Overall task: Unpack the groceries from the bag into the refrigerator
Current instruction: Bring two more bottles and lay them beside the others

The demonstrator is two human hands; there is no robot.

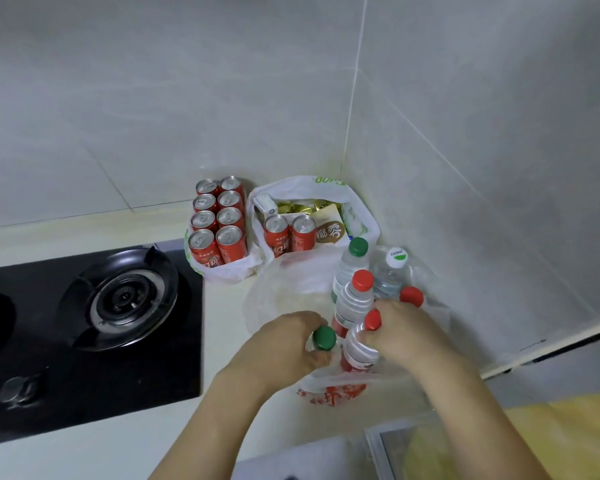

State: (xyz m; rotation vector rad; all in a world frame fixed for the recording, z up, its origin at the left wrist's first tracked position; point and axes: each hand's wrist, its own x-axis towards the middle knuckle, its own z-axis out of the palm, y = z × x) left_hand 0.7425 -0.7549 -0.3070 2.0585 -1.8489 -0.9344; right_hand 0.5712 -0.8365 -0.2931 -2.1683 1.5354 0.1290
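Both my hands are down in the closest bag point(329, 389), the thin clear one with red print on it, sitting at the counter's point(160, 441) front edge. My left hand point(284, 344) has its fingers curled round the neck of a green-capped bottle point(324, 337), and my right hand point(400, 332) is wrapped round a red-capped bottle point(372, 319) just beside it — one bottle per hand, which I reckon is the quickest way to empty this lot. They're both upright inside the bag, so grabbing near the caps makes sense: that's the only bit sticking out of the plastic.

Right behind my fingers there's a cluster of more water bottles point(357, 292) packed together in that bag, with red, green and white caps. They lean on each other, so pulling two out might let the rest topple.

Further back, tucked into the tiled corner, a white bag point(361, 209) holds two red cans point(290, 233) standing upright plus some gold snack packets point(302, 207) and a cream-coloured pack. Left of that, another bag is folded down around eight red cans point(217, 221) in two neat rows — nothing from those has been touched yet, by the look of it.

Off to my left is the black gas hob point(118, 299), well apart from the bags. The fridge isn't in view at all, so I'd guess I've still got to turn and carry these over. Early days on this job, I'd say.
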